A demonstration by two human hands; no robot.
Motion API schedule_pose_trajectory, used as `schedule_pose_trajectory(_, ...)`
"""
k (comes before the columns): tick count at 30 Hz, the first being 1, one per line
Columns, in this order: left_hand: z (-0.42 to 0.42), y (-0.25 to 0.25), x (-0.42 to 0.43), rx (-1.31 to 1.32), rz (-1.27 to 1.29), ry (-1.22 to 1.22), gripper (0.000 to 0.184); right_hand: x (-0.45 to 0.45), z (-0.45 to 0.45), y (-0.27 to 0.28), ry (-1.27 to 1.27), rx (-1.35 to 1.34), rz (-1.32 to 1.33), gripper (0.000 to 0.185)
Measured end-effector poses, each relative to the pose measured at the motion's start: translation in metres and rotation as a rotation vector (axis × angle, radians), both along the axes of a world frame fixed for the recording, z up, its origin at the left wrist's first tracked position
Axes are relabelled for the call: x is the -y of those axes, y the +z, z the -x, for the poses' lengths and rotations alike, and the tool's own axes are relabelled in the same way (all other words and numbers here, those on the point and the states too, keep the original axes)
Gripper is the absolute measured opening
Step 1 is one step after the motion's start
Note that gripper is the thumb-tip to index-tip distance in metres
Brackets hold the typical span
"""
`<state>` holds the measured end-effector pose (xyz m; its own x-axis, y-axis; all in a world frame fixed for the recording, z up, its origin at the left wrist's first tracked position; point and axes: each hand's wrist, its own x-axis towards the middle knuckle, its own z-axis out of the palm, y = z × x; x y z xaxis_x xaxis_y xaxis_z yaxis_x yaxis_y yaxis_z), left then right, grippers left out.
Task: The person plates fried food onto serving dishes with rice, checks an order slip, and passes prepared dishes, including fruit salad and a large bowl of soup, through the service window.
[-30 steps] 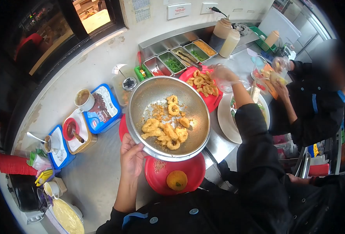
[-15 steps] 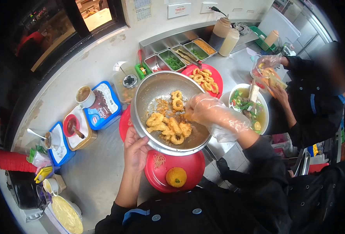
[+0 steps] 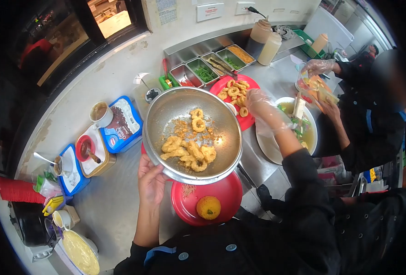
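Note:
A metal strainer bowl [image 3: 221, 117] is tilted toward me, with fried rings [image 3: 197, 120] and crumbs inside. My left hand [image 3: 151, 181] grips its lower left rim, thumb over the edge. In a clear plastic glove, my right hand [image 3: 263, 105] is at the right edge of a red plate [image 3: 250, 120] of fried rings [image 3: 236, 90]; its fingertips are hard to make out, and so is anything in them. Below the strainer sits another red plate [image 3: 230, 195] with a molded yellow rice mound [image 3: 209, 207] and some shreds.
A soup bowl [image 3: 309, 137] stands right of my right hand. Behind are metal trays [image 3: 203, 73] and squeeze bottles [image 3: 270, 48]. Blue-rimmed tubs [image 3: 120, 123] line the left wall. A co-worker [image 3: 363, 110] at the right holds a plastic container with gloved and bare hands.
My right hand went into the strainer, then moved back up and right to the plate of rings. The strainer shifted slightly left. The co-worker's gloved hand moved to the container.

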<state>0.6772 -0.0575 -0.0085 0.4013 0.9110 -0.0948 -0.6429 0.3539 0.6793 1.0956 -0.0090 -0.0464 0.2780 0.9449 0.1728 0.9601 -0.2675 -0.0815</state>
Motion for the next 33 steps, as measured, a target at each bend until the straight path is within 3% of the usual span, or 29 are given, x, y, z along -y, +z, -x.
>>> schedule_pose_trajectory(1, -0.001, 0.000, 0.000, 0.007, 0.003, -0.008, 0.029, 0.006, 0.022, 0.032, 0.005, -0.004, 0.002, 0.019)
schedule_pose_trajectory(3, -0.006, 0.001, 0.001, 0.011, 0.013, -0.017, 0.028, 0.028, 0.087, 0.115, 0.074, -0.337, 0.053, 0.026)
schedule_pose_trajectory(5, -0.015, 0.007, 0.002, 0.003, 0.057, 0.006, 0.019, 0.040, 0.122, 0.137, 0.335, -0.351, 0.353, 0.040)
schedule_pose_trajectory(6, -0.018, 0.009, 0.002, 0.004, 0.056, 0.006, 0.019, 0.053, 0.144, 0.142, 0.366, -0.323, 0.367, 0.044)
schedule_pose_trajectory(11, -0.027, 0.015, 0.007, -0.006, 0.072, 0.020, 0.017, 0.079, 0.181, 0.133, 0.534, -0.280, 0.450, 0.059)
schedule_pose_trajectory(17, -0.024, 0.015, 0.006, -0.001, 0.063, 0.027, 0.018, 0.074, 0.175, 0.124, 0.578, -0.347, 0.513, 0.047)
schedule_pose_trajectory(19, -0.025, 0.015, 0.007, 0.002, 0.067, 0.032, 0.018, 0.080, 0.174, 0.125, 0.649, -0.443, 0.375, 0.043)
schedule_pose_trajectory(26, -0.024, 0.015, 0.006, -0.009, 0.064, 0.040, 0.018, 0.077, 0.183, 0.117, 0.454, -0.348, 0.400, 0.041)
schedule_pose_trajectory(29, -0.014, 0.005, 0.002, 0.004, 0.042, 0.016, 0.021, 0.074, 0.173, 0.121, 0.390, -0.441, 0.426, 0.036)
schedule_pose_trajectory(32, -0.010, 0.002, 0.002, 0.013, 0.021, 0.001, 0.024, 0.066, 0.152, 0.098, 0.470, -0.543, 0.265, 0.029)
schedule_pose_trajectory(33, -0.010, 0.002, 0.001, 0.011, 0.022, 0.016, 0.024, 0.061, 0.145, 0.097, 0.429, -0.749, 0.228, 0.028)
